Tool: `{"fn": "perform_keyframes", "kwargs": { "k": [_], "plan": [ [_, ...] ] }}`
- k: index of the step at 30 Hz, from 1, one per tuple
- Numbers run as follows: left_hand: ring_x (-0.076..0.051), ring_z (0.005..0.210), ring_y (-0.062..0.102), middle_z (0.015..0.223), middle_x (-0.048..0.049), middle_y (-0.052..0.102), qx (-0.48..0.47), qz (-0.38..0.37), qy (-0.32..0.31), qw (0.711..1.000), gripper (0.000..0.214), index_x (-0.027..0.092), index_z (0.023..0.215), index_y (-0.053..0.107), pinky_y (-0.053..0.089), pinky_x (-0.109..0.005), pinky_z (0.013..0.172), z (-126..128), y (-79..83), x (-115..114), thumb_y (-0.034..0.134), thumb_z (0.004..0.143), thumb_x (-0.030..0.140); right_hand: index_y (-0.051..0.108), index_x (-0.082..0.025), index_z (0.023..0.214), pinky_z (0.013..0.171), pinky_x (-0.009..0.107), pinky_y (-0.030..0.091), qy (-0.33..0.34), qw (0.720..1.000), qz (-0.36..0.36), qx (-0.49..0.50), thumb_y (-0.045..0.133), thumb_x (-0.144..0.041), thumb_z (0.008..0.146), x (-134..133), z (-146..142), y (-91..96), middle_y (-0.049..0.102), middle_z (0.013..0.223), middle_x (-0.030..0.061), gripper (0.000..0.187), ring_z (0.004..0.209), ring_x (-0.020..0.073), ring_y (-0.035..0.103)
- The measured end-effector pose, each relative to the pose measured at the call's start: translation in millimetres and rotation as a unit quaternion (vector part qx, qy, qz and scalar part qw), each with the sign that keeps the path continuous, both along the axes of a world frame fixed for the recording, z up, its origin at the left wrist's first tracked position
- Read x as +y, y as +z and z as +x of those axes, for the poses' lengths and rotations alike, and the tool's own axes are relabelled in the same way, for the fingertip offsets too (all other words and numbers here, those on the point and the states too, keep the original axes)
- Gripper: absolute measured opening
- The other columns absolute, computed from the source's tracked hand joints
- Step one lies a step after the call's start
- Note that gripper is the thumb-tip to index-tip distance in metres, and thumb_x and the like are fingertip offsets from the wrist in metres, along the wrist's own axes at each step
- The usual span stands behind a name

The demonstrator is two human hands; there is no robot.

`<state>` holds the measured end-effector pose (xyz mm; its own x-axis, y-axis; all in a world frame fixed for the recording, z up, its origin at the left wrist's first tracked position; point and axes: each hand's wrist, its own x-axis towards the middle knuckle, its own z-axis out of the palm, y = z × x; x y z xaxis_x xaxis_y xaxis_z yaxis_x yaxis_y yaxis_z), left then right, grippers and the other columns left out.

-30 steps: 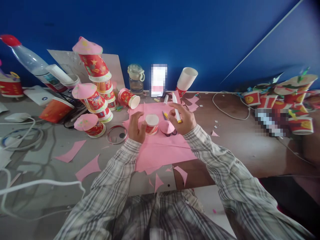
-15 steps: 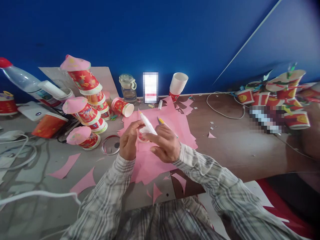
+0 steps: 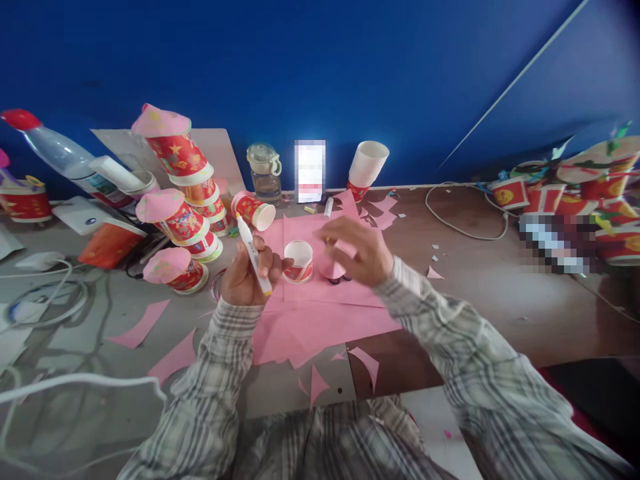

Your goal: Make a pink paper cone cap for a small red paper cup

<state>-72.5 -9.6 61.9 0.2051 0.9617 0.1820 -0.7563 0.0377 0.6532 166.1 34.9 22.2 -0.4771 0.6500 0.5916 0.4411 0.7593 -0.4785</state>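
Note:
My left hand (image 3: 247, 270) is closed around a white marker (image 3: 254, 257), which tilts with its yellow tip up and its yellow end down. Just right of those fingers a short paper cup (image 3: 299, 257), white inside with a red pattern, stands upright on the pink paper sheets (image 3: 320, 327). My right hand (image 3: 357, 250) is blurred, its fingers bent, above a small pink paper cone (image 3: 331, 270). A little yellow piece shows at its fingertips; whether it is held I cannot tell. Dark loops, perhaps scissor handles, peek out below the cone.
Red cups with pink cone roofs (image 3: 173, 160) are stacked at the left, near a plastic bottle (image 3: 60, 150). Behind stand a lidded jar (image 3: 265, 173), a bright phone (image 3: 310, 170) and nested paper cups (image 3: 369, 163). More decorated cups (image 3: 545, 199) and a cable lie right. Pink scraps (image 3: 143, 323) are scattered about.
My hands have parted: the left moved left and down with the marker, the right moved right and up. The small cup now stands free between them. The view shifted slightly.

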Motion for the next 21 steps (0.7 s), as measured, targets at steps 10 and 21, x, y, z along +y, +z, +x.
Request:
{"fn": "perform_keyframes", "kwargs": {
  "k": [10,21],
  "plan": [
    [-0.01,0.033,0.035,0.031,0.0088,0.026,0.04,0.005,-0.02,0.999,0.035,0.021,0.077,0.054,0.048,-0.036,0.066,-5.7,-16.6,6.2,0.03,0.086,0.044,0.076,-0.018,0.089,0.094,0.034,0.054,-0.206,0.952,-0.189,-0.127,0.078,0.001,0.098,143.0,-52.8,-38.5,0.079,0.093,0.001,0.021,0.082,0.012,0.059],
    [-0.01,0.029,0.037,0.028,0.009,0.032,0.053,-0.013,-0.051,0.997,0.035,0.018,0.077,0.051,0.047,-0.034,0.063,-5.5,-19.4,5.4,0.03,0.087,0.044,0.072,-0.021,0.079,0.085,0.031,0.057,-0.162,0.957,-0.239,-0.01,0.086,-0.012,0.099,161.1,-61.7,-35.4,0.064,0.076,-0.0054,0.025,0.072,0.0093,0.058]
  ]
}}
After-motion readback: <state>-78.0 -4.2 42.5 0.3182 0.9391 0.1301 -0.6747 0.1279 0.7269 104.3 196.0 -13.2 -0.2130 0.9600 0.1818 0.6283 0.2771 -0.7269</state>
